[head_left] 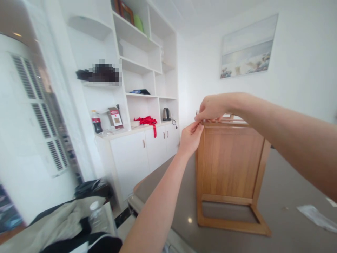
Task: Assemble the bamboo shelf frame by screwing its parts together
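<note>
A light-brown wooden piece (pixel 229 161) stands upright on the table, with a slatted panel between its posts and an open rectangular base frame. Both hands meet at its upper left corner. My left hand (pixel 191 138) is closed, thumb and fingers pinched beside that corner. Reaching across from the right, my right hand (pixel 211 107) bends down over the top edge, its fingers also pinched together. Whatever lies between the fingertips is too small and covered to make out. Behind my right wrist, part of the top rails shows.
The grey tabletop (pixel 181 196) carries a clear plastic wrapper (pixel 317 218) at right. White shelving (pixel 142 75) behind holds a red ribbon (pixel 147 121), a kettle (pixel 166 114), a cola bottle (pixel 96 122) and a box (pixel 115 118). Clothes (pixel 65 221) and a clear bottle (pixel 97 216) lie lower left.
</note>
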A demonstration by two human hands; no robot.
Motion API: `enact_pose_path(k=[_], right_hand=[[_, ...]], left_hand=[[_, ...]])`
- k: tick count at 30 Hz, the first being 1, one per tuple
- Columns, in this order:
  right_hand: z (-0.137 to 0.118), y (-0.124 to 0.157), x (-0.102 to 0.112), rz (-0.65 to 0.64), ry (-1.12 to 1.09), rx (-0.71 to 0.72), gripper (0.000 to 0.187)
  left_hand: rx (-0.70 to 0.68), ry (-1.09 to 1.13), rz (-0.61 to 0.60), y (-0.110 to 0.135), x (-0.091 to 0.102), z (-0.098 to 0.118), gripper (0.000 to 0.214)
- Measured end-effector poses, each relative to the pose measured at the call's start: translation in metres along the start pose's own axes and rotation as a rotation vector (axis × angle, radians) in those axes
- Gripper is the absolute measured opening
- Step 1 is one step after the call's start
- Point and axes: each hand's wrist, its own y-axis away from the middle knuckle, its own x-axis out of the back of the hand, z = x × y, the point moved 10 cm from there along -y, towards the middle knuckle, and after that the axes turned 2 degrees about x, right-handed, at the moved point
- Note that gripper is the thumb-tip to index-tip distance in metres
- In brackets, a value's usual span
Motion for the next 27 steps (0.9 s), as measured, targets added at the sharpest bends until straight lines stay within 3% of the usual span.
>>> enact_pose_path(k=[6,9,13,23,27], right_hand=[[-0.016,-0.008,-0.013,-0.117,0.035,0.008,0.038],[-0.015,0.003,-0.016,-0.151,0.075,-0.175,0.028],[-0.017,0.012,-0.008,-0.074,0.107,-0.320,0.020],[-0.012,0.000,-0.010,-0.105,-0.061,-0.241,0.018],[-0.014,-0.001,-0.012,-0.165,-0.149,-0.187,0.015]], left_hand=[[0.026,0.010,0.002,0.003,0.006,-0.008,0.033],[0.042,0.005,-0.018,0.004,0.008,-0.008,0.032],[0.029,0.003,-0.019,0.005,0.011,0.002,0.032],[-0.001,-0.026,-0.086,0.001,0.011,0.012,0.030],[-0.037,-0.048,-0.043,0.002,0.014,0.016,0.030]])
